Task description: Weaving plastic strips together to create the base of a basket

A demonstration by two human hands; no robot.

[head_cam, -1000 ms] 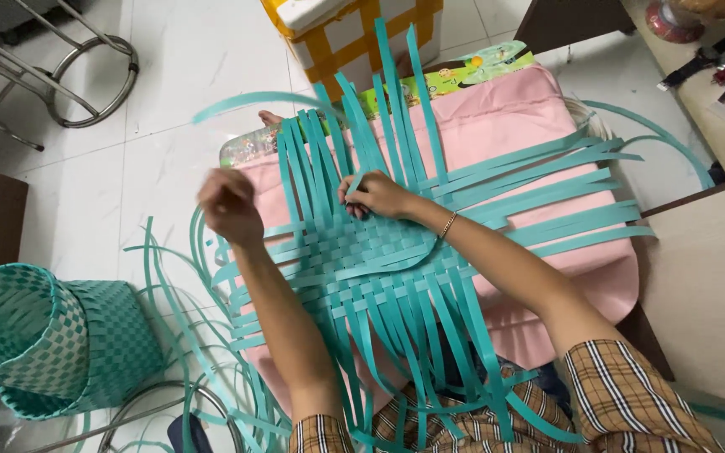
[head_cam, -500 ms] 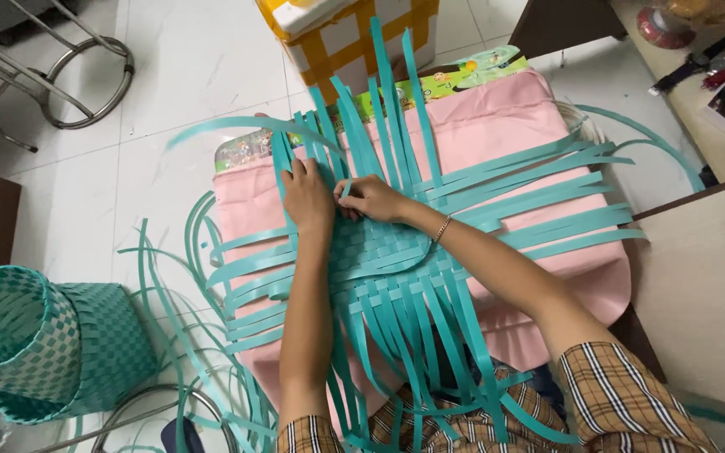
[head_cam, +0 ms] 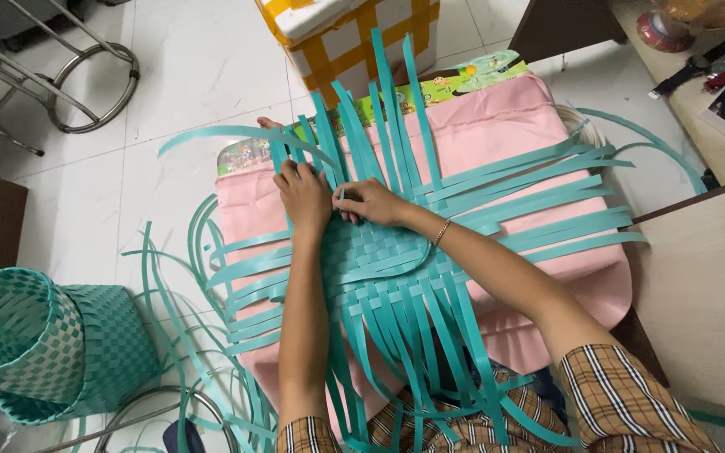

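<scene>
**Both hands at the far edge of a teal strip weave**

The weave (head_cam: 379, 268) lies on a pink cushion (head_cam: 505, 143), its woven middle just under and nearer than both hands. The left hand (head_cam: 304, 200) lies flat, palm down, on the far left corner of the woven patch, fingers spread over the strips. The right hand (head_cam: 371, 201) sits just beside it, touching or nearly so, fingertips pinched on one strip at the patch's far edge.

The weave is a checker of flat teal plastic strips, tight in the middle, with long loose ends fanning out on all sides: toward the cushion's far edge, over its right edge, off its left edge onto the floor, and back over the person's lap. One strip arcs loosely across the woven patch.

At the cushion's far edge a flat green printed package (head_cam: 455, 84) shows, with colourful pictures. Beyond it stands a yellow-and-white checked box (head_cam: 354, 42). On the floor at left lie two woven teal baskets (head_cam: 52, 344), on their sides.
</scene>
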